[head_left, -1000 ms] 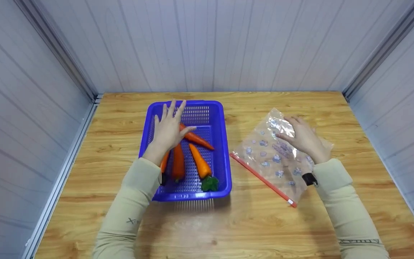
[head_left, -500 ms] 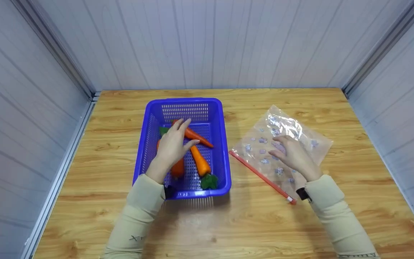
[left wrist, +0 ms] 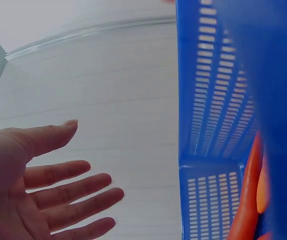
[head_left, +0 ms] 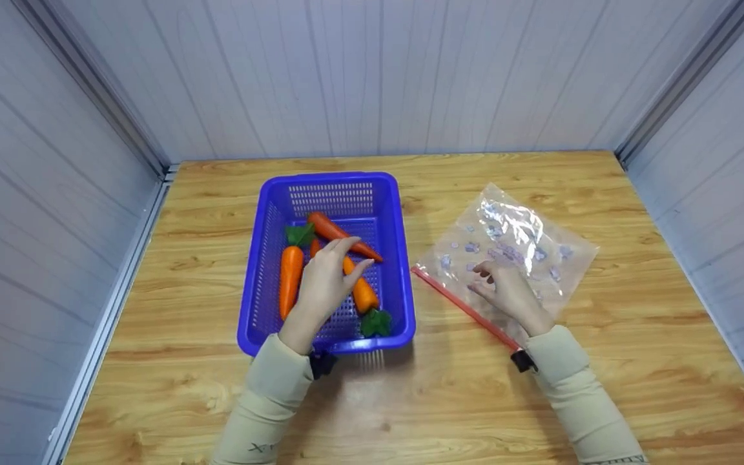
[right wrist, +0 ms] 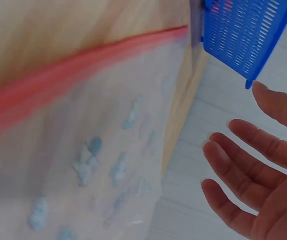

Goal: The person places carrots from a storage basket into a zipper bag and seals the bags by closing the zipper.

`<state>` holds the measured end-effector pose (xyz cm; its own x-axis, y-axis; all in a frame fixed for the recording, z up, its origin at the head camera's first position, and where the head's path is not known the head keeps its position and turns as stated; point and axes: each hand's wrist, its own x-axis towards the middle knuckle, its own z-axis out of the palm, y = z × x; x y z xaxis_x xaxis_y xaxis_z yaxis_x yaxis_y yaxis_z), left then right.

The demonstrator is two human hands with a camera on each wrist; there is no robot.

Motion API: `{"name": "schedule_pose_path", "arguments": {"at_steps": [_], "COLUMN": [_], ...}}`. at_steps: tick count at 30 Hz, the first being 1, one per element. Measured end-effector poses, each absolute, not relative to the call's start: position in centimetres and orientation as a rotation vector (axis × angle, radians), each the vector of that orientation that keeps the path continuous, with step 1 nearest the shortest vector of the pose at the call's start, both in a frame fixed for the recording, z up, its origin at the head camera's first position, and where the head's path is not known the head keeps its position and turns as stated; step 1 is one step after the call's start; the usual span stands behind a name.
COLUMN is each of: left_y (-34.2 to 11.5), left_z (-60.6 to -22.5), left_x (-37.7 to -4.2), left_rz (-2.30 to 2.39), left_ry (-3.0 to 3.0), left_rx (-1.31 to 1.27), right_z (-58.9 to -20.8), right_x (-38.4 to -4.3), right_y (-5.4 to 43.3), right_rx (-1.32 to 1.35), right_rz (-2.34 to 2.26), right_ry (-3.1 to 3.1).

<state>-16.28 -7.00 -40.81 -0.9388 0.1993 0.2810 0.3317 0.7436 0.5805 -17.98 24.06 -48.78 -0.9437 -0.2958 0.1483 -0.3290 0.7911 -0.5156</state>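
My left hand [head_left: 322, 279] hovers over the blue plastic basket [head_left: 404, 284], fingers relaxed and holding nothing. Orange carrots lie in the basket: one along the left side [head_left: 290, 278], a redder carrot [head_left: 332, 227] at the back, and a carrot with a green top [head_left: 364, 296] at right. Another carrot is mostly hidden under the hand. My right hand [head_left: 509, 296] is over a clear printed zip bag [head_left: 453, 248] with a red slider strip [head_left: 462, 307]; its loosely bent fingers hold nothing. In the right wrist view the fingers [right wrist: 233, 167] stand apart from the bag.
The basket and the flat bag lie side by side on a wood-grain table [head_left: 385, 420]. Pale panel walls [head_left: 372, 77] enclose the table at the back and both sides. A dark device sits at each wrist.
Both hands have drawn back toward the person, the left also moving slightly right and the right slightly left. Their fingers are less spread than before. Basket, carrots and bag stay put.
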Motion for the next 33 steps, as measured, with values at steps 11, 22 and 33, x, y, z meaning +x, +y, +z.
{"name": "schedule_pose_path", "arguments": {"at_steps": [11,22,33], "left_y": [-5.8,-3.7,-1.9], "left_z": [-41.0,-42.7,-44.3], "left_x": [-14.6,-13.5,-13.0], "left_rz": [-1.020,-1.226,-1.447], "left_ry": [-2.614,-2.503,-2.394], "left_rx": [-0.478,-0.480,-0.475], "right_z": [-51.4,-53.1,-52.7], "right_x": [-17.7,-18.1,-18.2], "right_y": [23.3,23.0,22.1], "right_rx": [0.363,0.335,0.366], "right_rz": [0.963,0.936,0.688], "right_ry": [-3.052,-3.059,-3.157]}}
